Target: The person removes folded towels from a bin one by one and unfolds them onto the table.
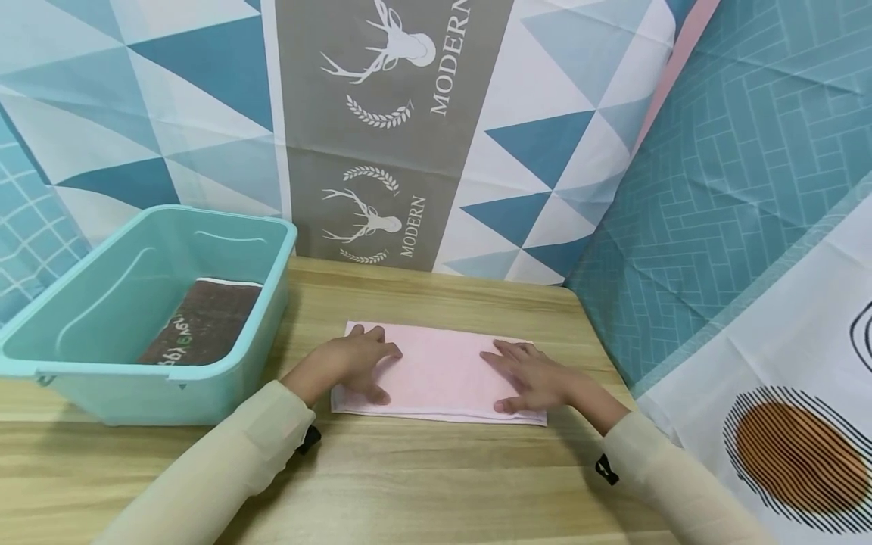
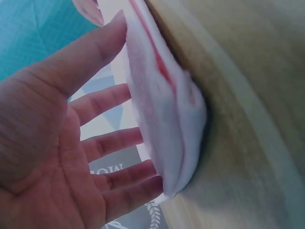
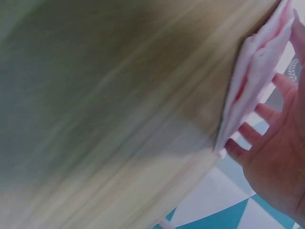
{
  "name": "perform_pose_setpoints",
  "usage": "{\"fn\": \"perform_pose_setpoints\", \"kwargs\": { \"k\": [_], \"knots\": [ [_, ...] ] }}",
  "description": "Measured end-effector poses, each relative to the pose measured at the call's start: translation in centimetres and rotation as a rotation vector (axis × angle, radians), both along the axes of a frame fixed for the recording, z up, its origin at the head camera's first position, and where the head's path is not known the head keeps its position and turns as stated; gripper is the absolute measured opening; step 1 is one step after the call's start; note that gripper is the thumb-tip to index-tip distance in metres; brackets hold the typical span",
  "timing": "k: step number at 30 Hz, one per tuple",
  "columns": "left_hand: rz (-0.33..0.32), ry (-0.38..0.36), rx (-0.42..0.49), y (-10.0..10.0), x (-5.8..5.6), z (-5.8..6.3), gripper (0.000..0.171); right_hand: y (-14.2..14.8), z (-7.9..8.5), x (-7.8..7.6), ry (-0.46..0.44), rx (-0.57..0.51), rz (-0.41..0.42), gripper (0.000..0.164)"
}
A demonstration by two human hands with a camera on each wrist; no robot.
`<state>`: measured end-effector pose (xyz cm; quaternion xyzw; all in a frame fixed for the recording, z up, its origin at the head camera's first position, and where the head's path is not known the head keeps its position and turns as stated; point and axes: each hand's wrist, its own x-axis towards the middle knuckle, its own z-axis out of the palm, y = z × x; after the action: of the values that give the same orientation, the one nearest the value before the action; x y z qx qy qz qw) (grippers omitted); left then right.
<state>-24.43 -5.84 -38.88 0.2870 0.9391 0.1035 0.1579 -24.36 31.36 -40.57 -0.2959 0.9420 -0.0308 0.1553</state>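
A pink towel, folded into a flat rectangle with a pale border, lies on the wooden table. My left hand rests on its left end with fingers spread. On its right end my right hand touches the cloth, its fingers spread too. In the left wrist view the fingertips meet the top of the towel, whose edge shows stacked folded layers. The right wrist view has the fingers against the towel's top, with layers visible along the side.
To the left stands a teal plastic bin with a brown cloth with lettering inside. Patterned fabric hangs behind the wooden table. More teal and white fabric hangs along the right side.
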Motion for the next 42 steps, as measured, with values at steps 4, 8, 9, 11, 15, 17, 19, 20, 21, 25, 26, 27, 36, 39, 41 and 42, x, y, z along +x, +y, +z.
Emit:
{"fn": "perform_pose_setpoints", "kwargs": {
  "k": [4, 8, 9, 11, 15, 17, 19, 20, 21, 25, 26, 27, 36, 39, 41, 42],
  "knots": [
    [-0.012, -0.017, -0.01, -0.4, 0.8, 0.0, 0.079, 0.7, -0.4, 0.3, 0.005, -0.025, 0.019, 0.099],
    [-0.013, -0.032, -0.01, -0.6, 1.4, -0.1, 0.082, 1.1, -0.8, 0.7, 0.043, -0.052, 0.064, 0.098],
    [-0.016, -0.029, -0.006, -0.6, 1.4, -0.1, 0.082, 1.1, -0.9, 0.8, 0.055, -0.055, 0.074, 0.097],
    [-0.021, -0.026, 0.003, -0.7, 1.6, -0.2, 0.082, 1.2, -0.9, 1.1, 0.081, -0.063, 0.093, 0.095],
    [-0.051, -0.005, 0.018, -1.1, 2.0, -0.6, 0.079, 1.4, -0.6, 2.1, 0.128, -0.067, 0.11, 0.091],
    [-0.072, 0.024, 0.02, -1.2, 2.2, -0.6, 0.072, 1.5, -0.4, 2.6, 0.151, -0.067, 0.12, 0.089],
    [-0.097, 0.073, 0.02, -1.4, 2.5, -0.5, 0.064, 1.7, -0.2, 3.1, 0.177, -0.065, 0.131, 0.089],
    [-0.109, 0.095, 0.023, -1.5, 2.7, -0.4, 0.059, 1.7, -0.2, 3.3, 0.194, -0.068, 0.141, 0.088],
    [-0.126, 0.12, 0.026, -1.6, 2.9, -0.2, 0.055, 1.8, -0.1, 3.5, 0.208, -0.071, 0.15, 0.086],
    [-0.179, 0.161, 0.055, -1.9, 4.0, 0.2, 0.05, 1.9, -0.1, 4.2, 0.28, -0.083, 0.211, 0.068],
    [-0.191, 0.162, 0.062, -2.1, 4.3, 0.3, 0.05, 2.0, -0.1, 4.3, 0.299, -0.091, 0.231, 0.062],
    [-0.198, 0.165, 0.063, -2.2, 4.5, 0.4, 0.052, 2.0, 0.0, 4.4, 0.314, -0.098, 0.247, 0.056],
    [-0.248, 0.177, 0.111, -3.9, 4.8, 0.1, 0.032, 2.5, 0.1, 4.7, 0.294, -0.15, 0.266, 0.05],
    [-0.261, 0.158, 0.164, -4.2, 4.7, 0.0, 0.02, 3.0, 0.1, 4.5, 0.246, -0.215, 0.253, 0.045],
    [-0.278, 0.151, 0.197, -4.4, 4.5, -0.1, 0.019, 3.4, 0.1, 4.3, 0.214, -0.271, 0.247, 0.041],
    [-0.281, 0.147, 0.207, -4.5, 4.4, -0.2, 0.019, 3.6, 0.0, 4.2, 0.198, -0.3, 0.24, 0.039]
  ]
}}
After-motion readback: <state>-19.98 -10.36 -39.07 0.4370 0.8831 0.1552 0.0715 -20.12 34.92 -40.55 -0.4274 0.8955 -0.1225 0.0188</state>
